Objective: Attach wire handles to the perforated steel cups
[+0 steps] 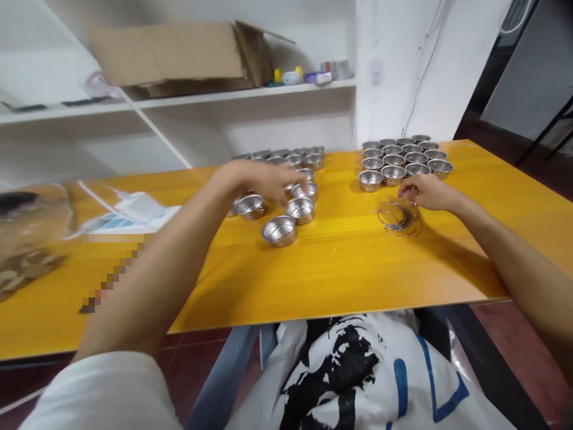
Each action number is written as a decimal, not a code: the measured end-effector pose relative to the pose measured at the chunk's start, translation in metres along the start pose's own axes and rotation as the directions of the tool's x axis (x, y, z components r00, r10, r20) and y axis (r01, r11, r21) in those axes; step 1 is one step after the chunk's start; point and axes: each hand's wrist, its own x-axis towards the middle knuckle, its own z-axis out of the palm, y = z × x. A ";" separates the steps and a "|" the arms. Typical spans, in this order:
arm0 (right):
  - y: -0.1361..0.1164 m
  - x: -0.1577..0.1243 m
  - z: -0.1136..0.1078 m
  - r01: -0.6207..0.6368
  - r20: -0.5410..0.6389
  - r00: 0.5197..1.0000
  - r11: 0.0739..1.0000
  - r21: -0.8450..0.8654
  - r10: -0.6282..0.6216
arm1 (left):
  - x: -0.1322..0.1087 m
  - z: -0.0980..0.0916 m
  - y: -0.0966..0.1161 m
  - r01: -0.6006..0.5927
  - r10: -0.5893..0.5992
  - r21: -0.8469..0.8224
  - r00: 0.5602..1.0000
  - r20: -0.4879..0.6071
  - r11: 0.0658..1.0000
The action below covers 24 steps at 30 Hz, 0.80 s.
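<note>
My left hand (274, 179) hovers over a group of small perforated metal cups, its fingers apart and slightly blurred; nothing shows in it. Below its fingertips stand a metal cup (299, 210) and, nearer me, another metal cup (279, 232). More cups lie partly hidden behind the hand and forearm. On the right, my right hand (427, 190) has its fingers closed at the upper edge of a loose bunch of thin wire rings (400, 221). These rings look low over the table or resting on it. Just beyond stand rows of metal cups (394, 174).
The yellow table (349, 269) has papers and a white packet (138, 209) on the left. A clear bag with tan pieces (29, 269) sits at far left. Behind is a shelf (313, 88) carrying a cardboard box (170, 54). More cups (277, 153) stand at the back.
</note>
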 end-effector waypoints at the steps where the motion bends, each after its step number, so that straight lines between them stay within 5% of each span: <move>1: 0.000 0.000 -0.001 0.002 -0.002 1.000 1.000 -0.001 -0.002 | 0.003 -0.004 0.007 -0.026 0.028 -0.021 0.997 0.077 0.999; 5: 0.000 -0.001 -0.001 0.046 -0.037 0.998 0.998 0.033 -0.045 | 0.020 0.009 0.046 0.110 -0.106 0.077 0.992 -0.063 0.991; 11: -0.008 -0.001 0.002 0.087 -0.051 0.995 0.990 0.115 -0.082 | 0.022 0.038 0.082 0.112 -0.094 0.076 0.972 -0.218 0.991; 20: -0.035 -0.009 0.007 0.048 -0.362 0.931 0.971 0.235 0.042 | 0.002 0.031 0.107 -0.151 0.125 -0.107 0.967 -0.223 0.983; 24: -0.055 -0.012 0.017 0.082 -0.337 0.941 0.953 0.290 0.021 | -0.030 0.049 0.131 -0.263 0.201 -0.172 0.928 -0.313 0.949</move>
